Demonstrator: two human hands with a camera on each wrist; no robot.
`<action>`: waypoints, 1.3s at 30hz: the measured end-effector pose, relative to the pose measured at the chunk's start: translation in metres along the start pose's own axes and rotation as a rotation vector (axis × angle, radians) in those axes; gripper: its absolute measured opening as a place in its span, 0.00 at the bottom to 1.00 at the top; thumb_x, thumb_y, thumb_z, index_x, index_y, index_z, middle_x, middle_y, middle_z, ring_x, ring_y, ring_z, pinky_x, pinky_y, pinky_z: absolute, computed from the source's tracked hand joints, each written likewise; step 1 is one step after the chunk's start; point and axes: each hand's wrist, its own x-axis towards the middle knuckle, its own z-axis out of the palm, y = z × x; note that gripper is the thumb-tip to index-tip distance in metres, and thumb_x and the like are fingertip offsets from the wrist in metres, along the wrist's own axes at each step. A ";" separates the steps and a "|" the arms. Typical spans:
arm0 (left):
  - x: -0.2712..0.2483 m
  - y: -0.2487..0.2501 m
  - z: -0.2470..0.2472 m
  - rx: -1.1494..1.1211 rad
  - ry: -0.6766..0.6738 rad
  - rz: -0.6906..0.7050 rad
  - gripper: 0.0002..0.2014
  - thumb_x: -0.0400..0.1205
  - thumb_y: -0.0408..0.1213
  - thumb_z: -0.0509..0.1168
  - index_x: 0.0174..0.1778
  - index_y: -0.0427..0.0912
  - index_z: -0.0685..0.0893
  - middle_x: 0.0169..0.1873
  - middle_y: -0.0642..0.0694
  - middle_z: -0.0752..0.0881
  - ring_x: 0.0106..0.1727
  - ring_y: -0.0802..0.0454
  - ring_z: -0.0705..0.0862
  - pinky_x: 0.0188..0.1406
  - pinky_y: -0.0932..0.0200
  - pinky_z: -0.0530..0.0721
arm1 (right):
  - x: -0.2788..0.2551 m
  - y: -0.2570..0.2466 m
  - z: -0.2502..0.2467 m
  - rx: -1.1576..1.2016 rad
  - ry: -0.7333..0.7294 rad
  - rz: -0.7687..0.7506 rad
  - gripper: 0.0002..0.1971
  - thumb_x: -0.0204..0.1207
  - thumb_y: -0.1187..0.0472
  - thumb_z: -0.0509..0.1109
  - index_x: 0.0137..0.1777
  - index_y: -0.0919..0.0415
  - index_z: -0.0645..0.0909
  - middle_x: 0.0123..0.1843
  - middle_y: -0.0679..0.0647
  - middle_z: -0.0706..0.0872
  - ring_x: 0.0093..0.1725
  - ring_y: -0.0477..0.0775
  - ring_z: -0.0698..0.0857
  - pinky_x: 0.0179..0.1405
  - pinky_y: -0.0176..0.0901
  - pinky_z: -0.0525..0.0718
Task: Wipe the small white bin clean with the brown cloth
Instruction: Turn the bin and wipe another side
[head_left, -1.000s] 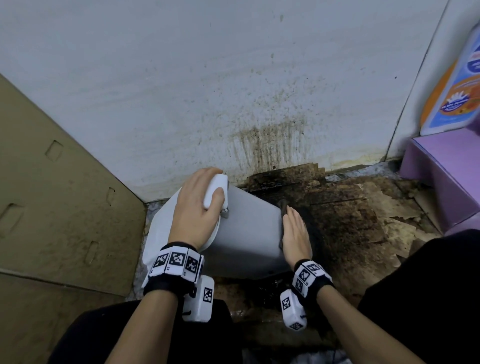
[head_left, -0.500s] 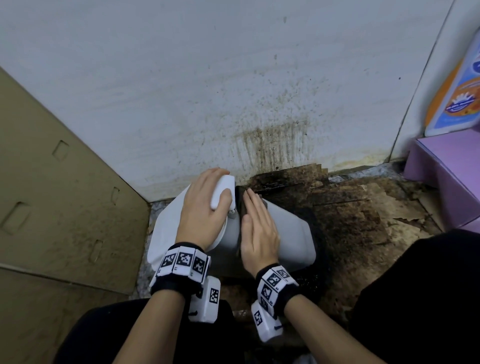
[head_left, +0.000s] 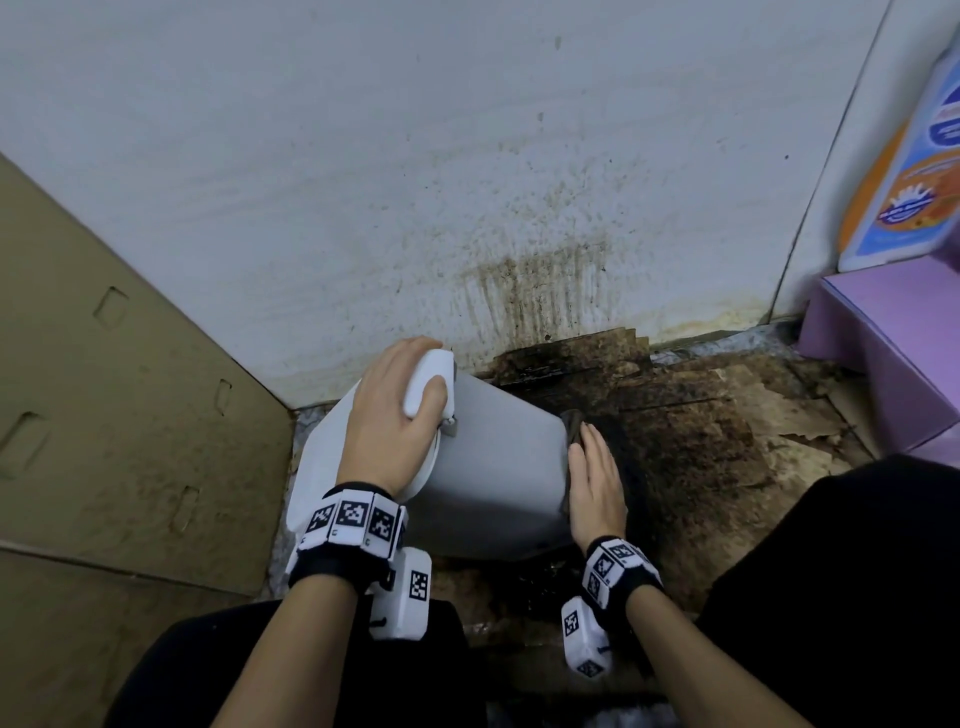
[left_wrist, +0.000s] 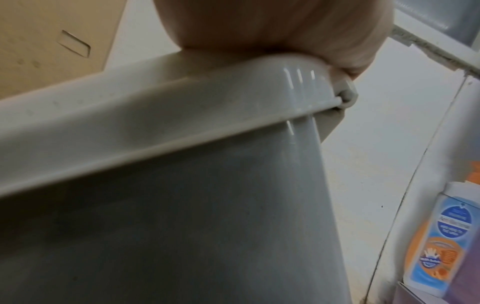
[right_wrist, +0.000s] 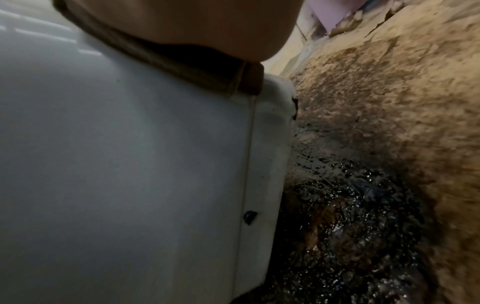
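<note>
From the head view, our left hand (head_left: 395, 415) grips the rim of the tipped bin (head_left: 498, 467), whose long axis runs from ten to four o'clock. Our right hand (head_left: 597, 483) presses the brown cloth (head_left: 571, 426) flat at its four o'clock base end, back from the rim half a second ago. The left wrist shows fingers (left_wrist: 259, 24) curled over the rim. The right wrist shows the cloth under our palm (right_wrist: 194, 24).

White wall (head_left: 363, 156) at back, w/ brown splatter & drip stains (head_left: 540, 280) low down near floor. Floor (head_left: 701, 436) dirty: torn, soaked cardboard, dark brown, wet black grime (right_wrist: 350, 216) glistening. Flat tan cardboard sheet (head_left: 104, 415) w/ cut slots leans at left. Right side: purple box (head_left: 893, 332), orange & blue labelled pack (head_left: 914, 182) standing on it, against wall corner.
</note>
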 end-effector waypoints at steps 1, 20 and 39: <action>0.000 0.000 0.001 -0.001 0.000 0.002 0.20 0.84 0.45 0.58 0.72 0.49 0.79 0.67 0.63 0.76 0.70 0.70 0.69 0.70 0.75 0.61 | 0.001 0.001 -0.001 0.002 -0.016 0.010 0.33 0.84 0.39 0.49 0.86 0.51 0.65 0.87 0.47 0.64 0.86 0.50 0.60 0.87 0.52 0.55; 0.001 0.002 0.000 -0.039 -0.017 -0.012 0.20 0.83 0.46 0.58 0.72 0.51 0.79 0.69 0.59 0.78 0.70 0.64 0.72 0.72 0.60 0.68 | 0.016 -0.061 -0.022 0.727 0.118 0.361 0.20 0.90 0.58 0.59 0.80 0.56 0.72 0.74 0.55 0.81 0.70 0.55 0.81 0.76 0.53 0.77; 0.002 0.055 0.019 -0.794 0.042 -0.270 0.16 0.87 0.30 0.63 0.71 0.46 0.76 0.70 0.53 0.82 0.74 0.60 0.77 0.78 0.55 0.72 | -0.022 -0.175 -0.070 0.399 -0.252 -0.131 0.24 0.91 0.48 0.54 0.86 0.44 0.60 0.75 0.35 0.74 0.75 0.38 0.74 0.78 0.44 0.72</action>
